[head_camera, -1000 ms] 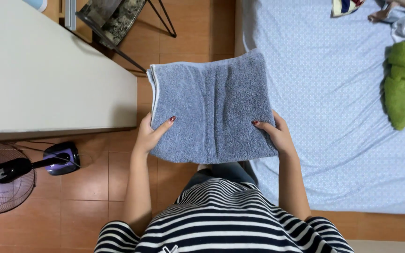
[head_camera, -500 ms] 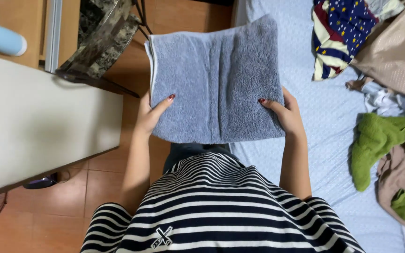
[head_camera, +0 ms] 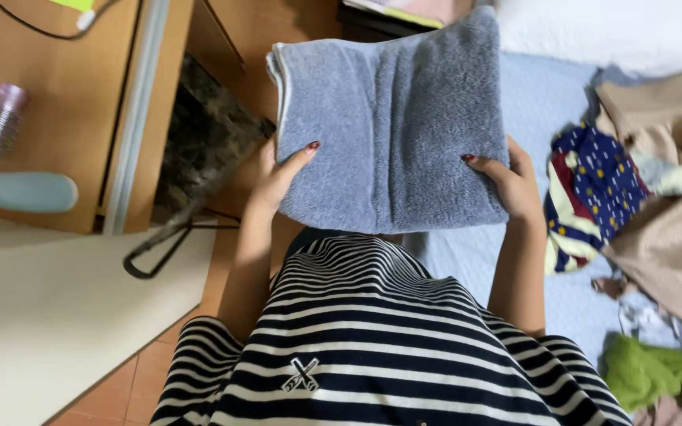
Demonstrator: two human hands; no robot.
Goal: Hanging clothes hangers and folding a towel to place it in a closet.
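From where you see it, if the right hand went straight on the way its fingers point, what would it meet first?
The right hand points up and leftward under the folded grey-blue towel it holds. Beyond that, probably the blue dotted sheet; depth is unclear.

Green garment [head_camera: 657,375], beige cloth [head_camera: 665,213], hairbrush [head_camera: 21,192].

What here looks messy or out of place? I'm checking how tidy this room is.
The folded grey-blue terry towel, held flat by the left hand and right hand, looks neat. What stands out is the crumpled clothing on the pale blue bedsheet: a navy dotted garment, beige fabric and a green cloth, heaped unfolded.
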